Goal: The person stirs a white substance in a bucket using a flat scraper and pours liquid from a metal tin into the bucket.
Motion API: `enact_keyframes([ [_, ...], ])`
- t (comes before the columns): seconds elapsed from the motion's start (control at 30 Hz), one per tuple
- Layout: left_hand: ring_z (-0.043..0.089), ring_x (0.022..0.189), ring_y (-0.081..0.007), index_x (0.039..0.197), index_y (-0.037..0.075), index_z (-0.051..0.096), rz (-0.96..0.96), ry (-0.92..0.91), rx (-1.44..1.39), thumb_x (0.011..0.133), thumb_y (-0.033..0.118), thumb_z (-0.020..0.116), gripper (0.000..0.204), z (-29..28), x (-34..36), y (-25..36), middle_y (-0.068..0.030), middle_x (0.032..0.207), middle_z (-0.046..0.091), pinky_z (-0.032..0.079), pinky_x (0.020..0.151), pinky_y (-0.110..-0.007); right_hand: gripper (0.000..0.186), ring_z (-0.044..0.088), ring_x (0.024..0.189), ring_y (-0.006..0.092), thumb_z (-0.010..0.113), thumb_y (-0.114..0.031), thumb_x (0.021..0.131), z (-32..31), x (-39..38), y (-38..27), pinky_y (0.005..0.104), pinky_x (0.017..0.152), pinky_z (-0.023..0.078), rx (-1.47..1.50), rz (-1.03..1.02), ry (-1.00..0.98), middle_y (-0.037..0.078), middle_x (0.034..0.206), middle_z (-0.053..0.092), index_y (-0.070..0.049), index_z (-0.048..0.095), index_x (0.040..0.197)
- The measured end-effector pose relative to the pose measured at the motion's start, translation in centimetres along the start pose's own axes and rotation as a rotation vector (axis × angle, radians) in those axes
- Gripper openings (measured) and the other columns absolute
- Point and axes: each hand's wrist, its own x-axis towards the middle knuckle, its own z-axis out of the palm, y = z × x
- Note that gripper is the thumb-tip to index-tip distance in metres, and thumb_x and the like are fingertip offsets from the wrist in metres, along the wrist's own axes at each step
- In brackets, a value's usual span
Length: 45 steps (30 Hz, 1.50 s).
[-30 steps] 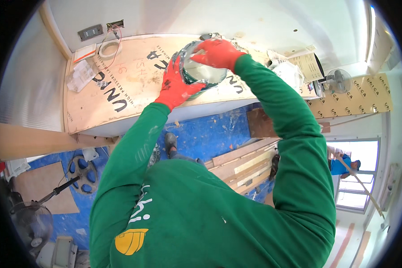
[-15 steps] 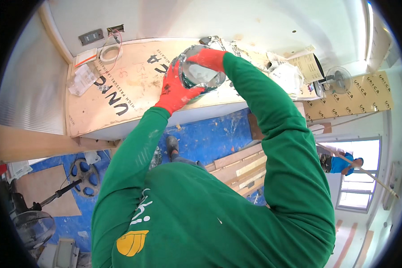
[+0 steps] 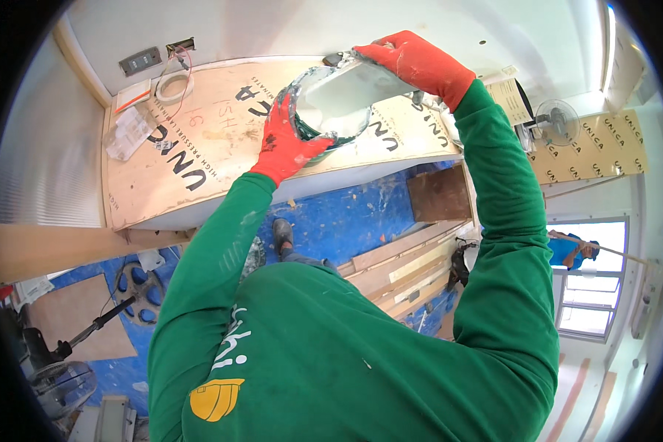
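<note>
My left hand [image 3: 283, 147], in a red glove, wraps round the near left side of a round tub [image 3: 362, 125] with a green outer wall. White paste [image 3: 324, 103] coats the tub's inside. My right hand [image 3: 427, 66], also red-gloved, is closed on one end of a wide, flat scraper [image 3: 372, 82], its pale blade tilted over the tub's far right rim. Where the blade meets the paste is hard to make out. The tub is held over a wooden bench top [image 3: 221, 140] with dark printing.
A tape roll [image 3: 174, 88] and a plastic packet [image 3: 132, 132] lie on the bench's left. A small fan [image 3: 557, 121] stands to the right. Planks [image 3: 405, 269] lie on the blue floor covering [image 3: 346, 221]. Another person [image 3: 573, 252] stands by the window with a long pole.
My right hand has come up out of the tub and moved right, bringing the scraper into sight. The left hand stays on the tub. The person by the window has shifted slightly.
</note>
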Motion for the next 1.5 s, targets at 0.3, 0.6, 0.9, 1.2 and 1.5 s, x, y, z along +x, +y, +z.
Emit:
enact_keyframes([
  [0.3,0.035,0.143,-0.0361,0.154,0.001,0.025,-0.036,0.008,0.022,0.067,0.044,0.089,0.117,0.0,0.0,0.1,-0.0221,0.153,0.035,0.030,0.119,-0.045,0.057,0.063,0.117,0.0312,0.057,-0.057,0.096,5.0,3.7,2.8,0.0374,0.101,0.049,-0.494,-0.213,-0.029,0.015,0.133,0.063,-0.011,0.068,0.127],
  [0.6,0.038,0.142,-0.0334,0.155,0.002,0.025,-0.049,-0.027,0.020,0.069,0.041,0.089,0.115,-0.8,0.0,1.1,-0.0203,0.152,0.037,0.034,0.117,-0.044,0.064,0.058,0.126,0.0329,0.048,-0.064,0.097,13.6,7.6,3.7,0.0413,0.106,0.045,-0.548,-0.107,-0.187,0.013,0.137,0.062,-0.014,0.063,0.134],
  [0.9,0.028,0.146,-0.0402,0.156,0.006,0.023,-0.071,-0.035,0.070,0.068,0.055,0.086,0.119,-0.6,-0.3,0.6,-0.0240,0.157,0.029,0.026,0.121,-0.048,0.058,0.062,0.117,0.0365,0.056,-0.058,0.094,11.4,5.2,4.1,0.0436,0.100,0.048,-0.463,-0.119,-0.369,0.018,0.126,0.067,-0.008,0.071,0.120],
  [1.2,0.032,0.144,-0.0391,0.155,0.001,0.025,-0.102,-0.026,-0.007,0.066,0.053,0.087,0.120,-0.9,-0.2,0.3,-0.0246,0.155,0.031,0.028,0.120,-0.046,0.054,0.064,0.114,0.0326,0.064,-0.058,0.091,6.9,3.3,0.7,0.0400,0.098,0.050,-0.297,-0.172,-0.044,0.016,0.119,0.069,-0.011,0.073,0.117],
  [1.5,0.039,0.141,-0.0353,0.153,0.002,0.027,-0.056,-0.040,0.002,0.067,0.043,0.089,0.114,-0.8,0.3,1.5,-0.0206,0.152,0.038,0.034,0.117,-0.043,0.055,0.065,0.114,0.0311,0.058,-0.058,0.094,13.3,7.7,4.0,0.0402,0.100,0.049,-0.469,-0.193,-0.044,0.013,0.120,0.071,-0.013,0.069,0.123],
])
